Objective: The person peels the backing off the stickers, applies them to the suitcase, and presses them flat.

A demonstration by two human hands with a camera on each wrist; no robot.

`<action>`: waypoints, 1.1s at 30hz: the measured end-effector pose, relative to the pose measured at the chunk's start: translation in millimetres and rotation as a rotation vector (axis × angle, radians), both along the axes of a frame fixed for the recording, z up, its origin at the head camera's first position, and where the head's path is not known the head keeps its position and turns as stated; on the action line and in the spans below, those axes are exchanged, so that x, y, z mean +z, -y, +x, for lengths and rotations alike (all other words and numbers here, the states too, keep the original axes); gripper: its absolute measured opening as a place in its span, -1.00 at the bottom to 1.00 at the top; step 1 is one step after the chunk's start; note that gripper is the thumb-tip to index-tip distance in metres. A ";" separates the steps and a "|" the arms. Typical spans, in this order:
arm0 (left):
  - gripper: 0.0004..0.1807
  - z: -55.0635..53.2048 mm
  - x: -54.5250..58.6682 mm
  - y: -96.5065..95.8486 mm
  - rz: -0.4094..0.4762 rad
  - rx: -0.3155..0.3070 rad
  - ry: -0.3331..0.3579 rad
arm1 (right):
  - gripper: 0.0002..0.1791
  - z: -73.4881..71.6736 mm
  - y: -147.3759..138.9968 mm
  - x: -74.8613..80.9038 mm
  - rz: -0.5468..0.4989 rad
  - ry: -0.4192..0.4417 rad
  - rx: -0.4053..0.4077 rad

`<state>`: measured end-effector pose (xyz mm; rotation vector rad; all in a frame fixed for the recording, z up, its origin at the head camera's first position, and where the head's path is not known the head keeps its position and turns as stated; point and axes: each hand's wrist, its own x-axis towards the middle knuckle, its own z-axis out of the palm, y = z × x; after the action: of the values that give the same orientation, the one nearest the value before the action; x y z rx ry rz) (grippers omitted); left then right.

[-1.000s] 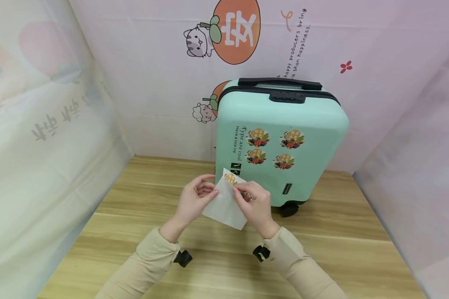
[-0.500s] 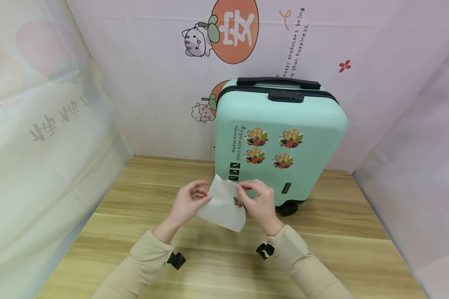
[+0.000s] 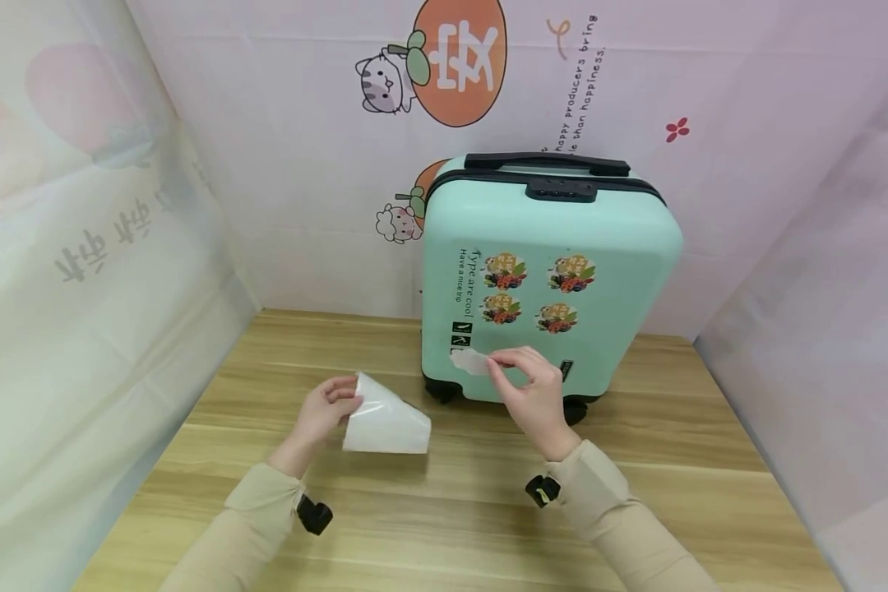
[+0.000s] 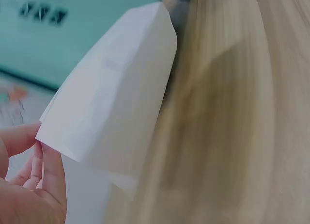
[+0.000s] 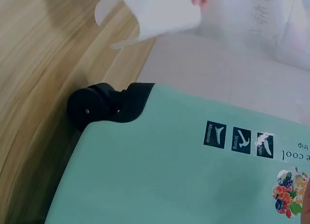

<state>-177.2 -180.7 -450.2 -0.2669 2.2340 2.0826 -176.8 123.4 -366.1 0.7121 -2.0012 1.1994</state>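
Observation:
My right hand (image 3: pixel 534 399) pinches a peeled sticker (image 3: pixel 469 362) at its right edge, just in front of the suitcase's lower front. The sticker's whitish back faces me. Lower left, my left hand (image 3: pixel 321 415) holds a white sticker sheet (image 3: pixel 386 421) by its edge between thumb and fingers; the left wrist view has the same sheet (image 4: pixel 111 83) bent along its length. A mint green suitcase (image 3: pixel 518 222) stands upright, with several round fruit stickers (image 3: pixel 505 270) on its front. In the right wrist view only a sliver of the hand shows, and the held sticker is out of sight.
Under everything lies a wood-grain tabletop (image 3: pixel 444 526). Behind the suitcase hangs a printed cloth backdrop (image 3: pixel 303 164), with more cloth on both sides. A black suitcase wheel (image 5: pixel 87 107) rests on the table.
The sticker has come off the sheet and is in my right hand. My left hand has drawn the sheet away, left and down. My right hand has shifted slightly right.

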 end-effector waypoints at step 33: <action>-0.46 13.2 17.4 4.9 -0.361 0.155 -0.128 | -0.87 -3.4 -11.2 -5.6 0.069 -0.175 0.001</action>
<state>-164.0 -185.6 -432.8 -0.3467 2.7436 1.7924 -180.1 134.6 -371.6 0.8232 -1.9039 1.0362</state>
